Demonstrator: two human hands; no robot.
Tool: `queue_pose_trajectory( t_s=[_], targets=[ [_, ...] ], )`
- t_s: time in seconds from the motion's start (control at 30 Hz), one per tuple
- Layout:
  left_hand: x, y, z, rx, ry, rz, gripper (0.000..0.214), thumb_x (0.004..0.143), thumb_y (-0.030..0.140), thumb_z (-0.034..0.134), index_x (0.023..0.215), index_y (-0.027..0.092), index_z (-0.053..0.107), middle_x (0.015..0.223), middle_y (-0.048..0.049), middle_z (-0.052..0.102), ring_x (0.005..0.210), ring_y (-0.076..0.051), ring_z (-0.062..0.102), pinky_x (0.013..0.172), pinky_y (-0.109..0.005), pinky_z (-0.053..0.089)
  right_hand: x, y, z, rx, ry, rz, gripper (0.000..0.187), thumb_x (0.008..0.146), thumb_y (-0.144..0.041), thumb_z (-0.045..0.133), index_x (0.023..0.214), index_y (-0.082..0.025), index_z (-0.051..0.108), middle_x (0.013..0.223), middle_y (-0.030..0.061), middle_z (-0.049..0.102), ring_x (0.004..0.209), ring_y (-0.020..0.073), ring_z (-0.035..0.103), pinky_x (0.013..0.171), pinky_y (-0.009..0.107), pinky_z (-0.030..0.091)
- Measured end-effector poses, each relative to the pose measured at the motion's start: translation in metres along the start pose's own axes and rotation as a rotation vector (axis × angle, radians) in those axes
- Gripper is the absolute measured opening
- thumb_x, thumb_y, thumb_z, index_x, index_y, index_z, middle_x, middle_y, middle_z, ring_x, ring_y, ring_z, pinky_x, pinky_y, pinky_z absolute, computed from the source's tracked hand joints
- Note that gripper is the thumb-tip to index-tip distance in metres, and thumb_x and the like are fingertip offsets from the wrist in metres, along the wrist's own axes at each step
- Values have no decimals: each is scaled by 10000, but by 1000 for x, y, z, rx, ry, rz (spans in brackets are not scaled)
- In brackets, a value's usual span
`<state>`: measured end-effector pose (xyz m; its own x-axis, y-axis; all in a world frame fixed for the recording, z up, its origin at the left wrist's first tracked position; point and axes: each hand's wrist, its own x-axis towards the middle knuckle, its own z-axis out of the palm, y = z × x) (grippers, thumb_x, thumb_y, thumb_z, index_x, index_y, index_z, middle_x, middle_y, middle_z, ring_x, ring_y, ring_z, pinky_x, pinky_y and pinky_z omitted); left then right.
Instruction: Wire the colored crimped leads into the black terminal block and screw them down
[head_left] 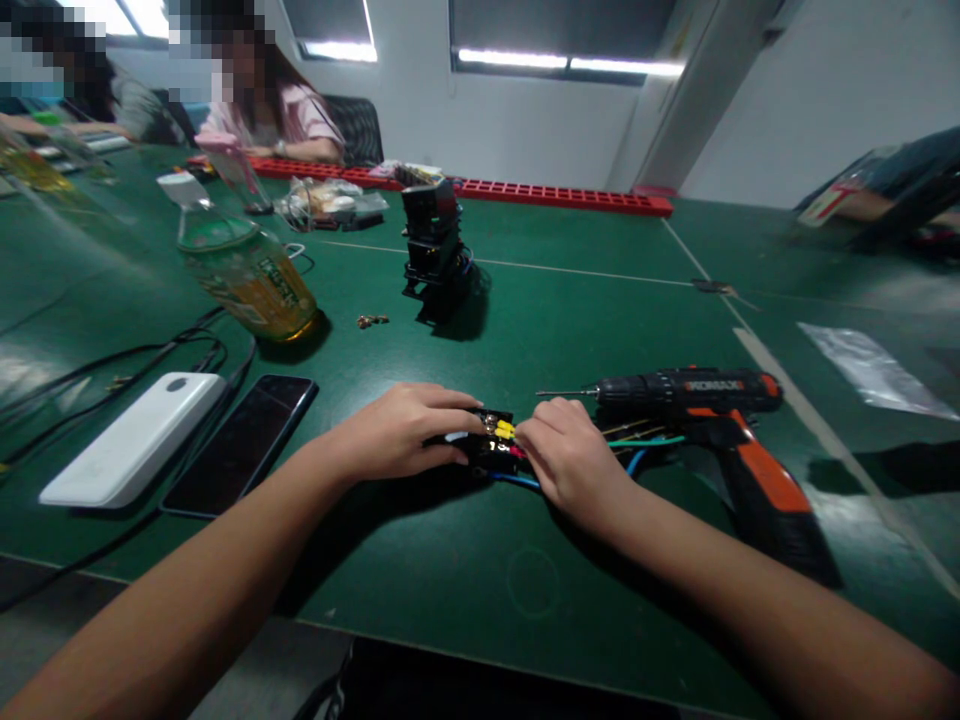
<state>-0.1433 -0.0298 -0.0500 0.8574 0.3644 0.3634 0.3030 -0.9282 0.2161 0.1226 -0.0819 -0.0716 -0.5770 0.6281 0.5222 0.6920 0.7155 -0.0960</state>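
Observation:
In the head view, a small black electronic part point(491, 455) with metal contacts lies low over the green table between my hands. My left hand point(409, 430) holds its left end, fingers on top and thumb in front. Close to its middle are yellow wire terminals point(504, 430) and a red one point(517, 452). My right hand point(562, 455) pinches at these terminals with fingertips together; the exact piece between them is hidden. A green wire point(645, 441) and blue wires point(517, 481) run from beneath my right hand.
A black and orange power drill point(675, 392) lies right, its bit pointing left. At left are a white power bank point(135, 440), a phone point(240, 445) and a drink bottle point(247, 275). A black servo assembly point(431, 245) stands beyond small brass screws point(371, 321). People sit across the table.

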Motion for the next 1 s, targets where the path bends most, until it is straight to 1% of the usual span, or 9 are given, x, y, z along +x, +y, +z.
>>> queue_pose_trajectory(
  t_s=[0.2,0.67,0.87,1.0],
  targets=[
    [0,1,0,25,-19,3,297,1035,324,626,1287,191,709,1291,-133,734,1066,-272,757,888,-372,616,-2,0,1,-6,-2,-4,223,1008,-128,520,817,-144,635,808,56,551,806,185,397,800,306,290],
    [1,2,-1,94,-46,6,300,1051,313,575,1303,205,698,1266,-129,721,1047,-255,737,884,-354,601,0,-1,0,-58,45,-30,264,1018,-136,495,790,-149,628,774,55,531,786,193,385,772,318,278],
    [0,1,-1,114,-55,4,300,1042,309,594,1306,214,702,1265,-128,716,1048,-248,733,882,-343,593,1,-2,-3,-132,6,-41,237,1001,-150,526,790,-165,634,771,56,534,782,206,376,754,336,264],
    [0,2,-2,128,-55,7,289,1038,305,600,1291,217,707,1261,-124,717,1042,-246,733,869,-340,592,1,-5,-5,-164,-32,-23,211,989,-154,547,799,-173,637,780,56,544,784,210,375,752,342,258]
  ],
)
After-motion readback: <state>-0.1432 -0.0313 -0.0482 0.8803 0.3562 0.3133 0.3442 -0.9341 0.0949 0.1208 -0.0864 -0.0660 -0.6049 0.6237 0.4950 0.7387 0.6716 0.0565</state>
